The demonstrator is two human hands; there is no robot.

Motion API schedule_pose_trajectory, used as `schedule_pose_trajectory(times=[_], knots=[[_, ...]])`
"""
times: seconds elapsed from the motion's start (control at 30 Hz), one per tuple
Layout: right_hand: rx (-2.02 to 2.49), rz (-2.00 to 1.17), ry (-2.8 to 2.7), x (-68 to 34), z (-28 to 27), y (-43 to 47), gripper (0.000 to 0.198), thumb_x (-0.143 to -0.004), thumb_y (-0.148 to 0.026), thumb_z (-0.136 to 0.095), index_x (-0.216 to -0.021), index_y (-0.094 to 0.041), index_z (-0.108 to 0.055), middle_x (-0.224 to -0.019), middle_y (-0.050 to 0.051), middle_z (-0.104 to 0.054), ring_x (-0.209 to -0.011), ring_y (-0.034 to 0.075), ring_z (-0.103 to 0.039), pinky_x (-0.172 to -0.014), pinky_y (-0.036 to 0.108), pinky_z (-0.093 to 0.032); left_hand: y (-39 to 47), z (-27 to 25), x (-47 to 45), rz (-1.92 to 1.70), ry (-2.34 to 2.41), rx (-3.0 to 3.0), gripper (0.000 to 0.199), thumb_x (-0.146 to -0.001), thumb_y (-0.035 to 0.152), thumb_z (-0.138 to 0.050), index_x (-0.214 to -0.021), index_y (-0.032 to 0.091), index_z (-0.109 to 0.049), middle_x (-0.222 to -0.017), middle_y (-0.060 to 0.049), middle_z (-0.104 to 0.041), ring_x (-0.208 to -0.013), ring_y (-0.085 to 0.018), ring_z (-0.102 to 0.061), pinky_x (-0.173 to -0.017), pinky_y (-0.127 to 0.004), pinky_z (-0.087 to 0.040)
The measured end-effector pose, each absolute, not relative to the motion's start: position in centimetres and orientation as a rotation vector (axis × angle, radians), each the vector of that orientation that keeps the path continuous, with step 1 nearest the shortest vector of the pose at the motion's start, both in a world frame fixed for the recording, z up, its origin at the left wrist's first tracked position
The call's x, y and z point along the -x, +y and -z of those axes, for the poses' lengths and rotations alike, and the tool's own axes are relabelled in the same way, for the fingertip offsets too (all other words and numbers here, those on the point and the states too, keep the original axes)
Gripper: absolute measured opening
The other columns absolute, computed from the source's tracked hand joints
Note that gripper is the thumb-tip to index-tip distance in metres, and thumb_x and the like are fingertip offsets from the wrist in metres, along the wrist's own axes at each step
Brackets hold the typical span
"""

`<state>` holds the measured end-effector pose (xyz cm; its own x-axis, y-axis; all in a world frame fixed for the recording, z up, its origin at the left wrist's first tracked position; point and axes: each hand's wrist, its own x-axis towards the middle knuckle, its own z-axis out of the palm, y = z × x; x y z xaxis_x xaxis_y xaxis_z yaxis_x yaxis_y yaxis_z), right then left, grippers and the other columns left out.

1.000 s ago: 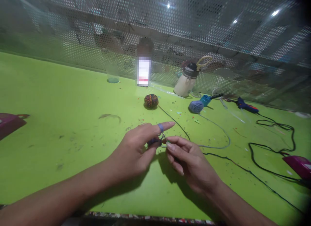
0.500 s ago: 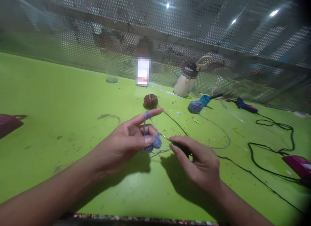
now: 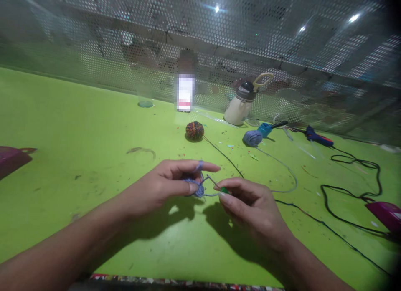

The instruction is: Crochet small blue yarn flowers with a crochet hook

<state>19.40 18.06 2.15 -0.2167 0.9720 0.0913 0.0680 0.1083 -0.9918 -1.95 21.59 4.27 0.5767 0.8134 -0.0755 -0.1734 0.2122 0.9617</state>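
Observation:
Between the thumb and fingers of my left hand (image 3: 169,180) is a small blue-purple crochet piece (image 3: 198,190). Yarn is looped around that hand's outstretched index finger. My right hand (image 3: 250,203) pinches a crochet hook (image 3: 224,190) by its green handle. The hook's thin metal shaft points left toward the piece, with a strand of yarn at its tip. A blue-purple yarn ball (image 3: 252,138) rests farther back on the right, and its strand curves round toward my right hand.
On the green table (image 3: 94,128) lie a dark multicolour yarn ball (image 3: 194,131), a glue gun (image 3: 318,136) with a black cord, and magenta objects at both sides. A lit phone (image 3: 185,92), a pale bottle (image 3: 239,105) and a blue container (image 3: 265,130) stand toward the perforated screen.
My left index finger has come down, and the yarn loop on it sits lower and tighter. The hook has turned in my right hand, its green handle now showing at the fingertips.

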Motion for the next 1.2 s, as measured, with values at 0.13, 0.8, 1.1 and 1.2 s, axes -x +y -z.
schedule_pose_trajectory(times=[0.13, 0.8, 1.1, 1.2], knots=[[1.113, -1.423, -1.383, -19.0, -2.3, 18.2, 0.018, -0.082, -0.033, -0.073, -0.091, -0.017, -0.071, -0.055, -0.006, -0.048, -0.044, 0.006, -0.037, -0.039, 0.02, -0.025, 21.5, -4.2, 1.8, -0.657, 0.652, -1.32, 0.052, -0.085, 0.013, -0.059, -0.129, 0.039, -0.061, -0.084, 0.002, -0.05, -0.076, -0.014, -0.046, -0.07, -0.028, -0.037], [1.024, -1.552, -1.07, -18.1, -1.8, 17.9, 0.02, -0.079, -0.032, -0.076, -0.09, -0.019, -0.068, -0.055, -0.005, -0.056, -0.039, 0.005, -0.039, -0.036, 0.017, -0.026, 20.6, -4.0, 0.5, -0.983, 0.756, -1.272, 0.043, -0.081, 0.017, -0.069, -0.121, 0.032, -0.068, -0.082, 0.0, -0.059, -0.076, -0.015, -0.053, -0.072, -0.029, -0.042], [1.067, -0.505, -1.738, -19.3, -1.7, 17.7, 0.016, -0.083, -0.013, -0.068, -0.095, -0.024, -0.072, -0.078, 0.001, -0.073, -0.06, 0.014, -0.062, -0.053, 0.027, -0.048, 21.0, -3.9, 1.3, -0.885, 0.471, -0.857, 0.041, -0.072, 0.012, -0.077, -0.11, 0.027, -0.075, -0.08, 0.001, -0.061, -0.072, -0.008, -0.054, -0.071, -0.019, -0.043], [1.014, -0.242, -1.865, -19.6, -1.9, 17.7, 0.026, -0.083, -0.008, -0.066, -0.102, -0.025, -0.069, -0.085, 0.002, -0.076, -0.073, 0.018, -0.069, -0.06, 0.029, -0.052, 20.9, -4.1, 1.6, -0.879, 0.461, -0.839, 0.038, -0.071, 0.013, -0.078, -0.107, 0.025, -0.076, -0.082, 0.0, -0.062, -0.074, -0.009, -0.055, -0.072, -0.018, -0.044]])
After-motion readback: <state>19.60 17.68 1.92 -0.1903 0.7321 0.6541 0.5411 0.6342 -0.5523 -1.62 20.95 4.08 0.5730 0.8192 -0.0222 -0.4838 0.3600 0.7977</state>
